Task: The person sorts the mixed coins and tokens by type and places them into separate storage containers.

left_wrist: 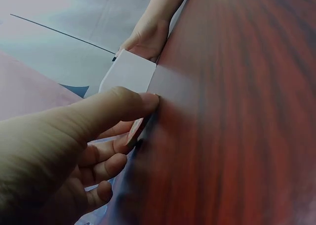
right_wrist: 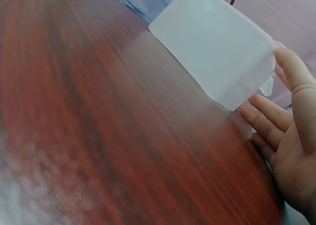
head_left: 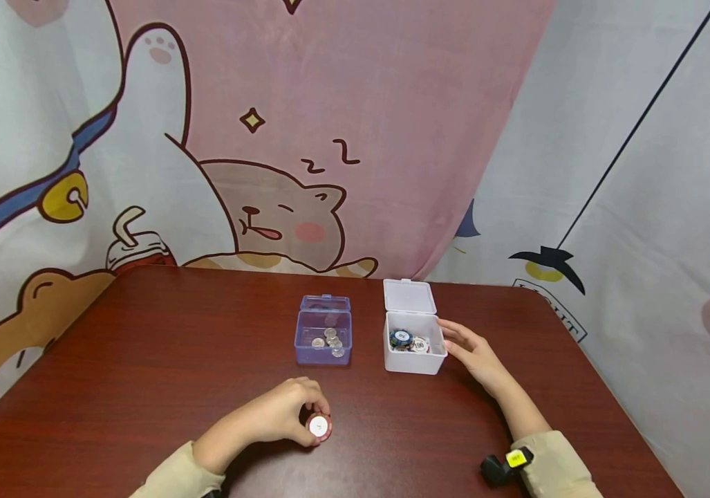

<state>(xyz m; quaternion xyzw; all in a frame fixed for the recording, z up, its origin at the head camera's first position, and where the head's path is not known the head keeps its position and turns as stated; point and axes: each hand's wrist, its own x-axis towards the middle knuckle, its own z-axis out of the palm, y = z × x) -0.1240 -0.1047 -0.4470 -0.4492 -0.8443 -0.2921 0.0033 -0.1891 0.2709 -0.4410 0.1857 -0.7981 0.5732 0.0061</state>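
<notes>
My left hand (head_left: 283, 413) pinches a red-edged poker chip (head_left: 319, 427) with a white centre, close above or on the table in front of the boxes. In the left wrist view the chip (left_wrist: 134, 132) shows nearly edge-on between thumb and fingers. My right hand (head_left: 478, 356) rests with extended fingers against the right side of a white plastic box (head_left: 413, 364), its lid raised. Inside that box lie a blue-edged chip (head_left: 401, 337) and a white chip (head_left: 419, 344). In the right wrist view the thumb and fingertips touch the corner of the white box (right_wrist: 212, 42).
Left of the white box stands a translucent blue box (head_left: 322, 357) with its lid up, holding several silvery coins (head_left: 331, 337). Both boxes sit on a dark red wooden table (head_left: 162, 346). Behind it hangs a printed cloth (head_left: 392, 138).
</notes>
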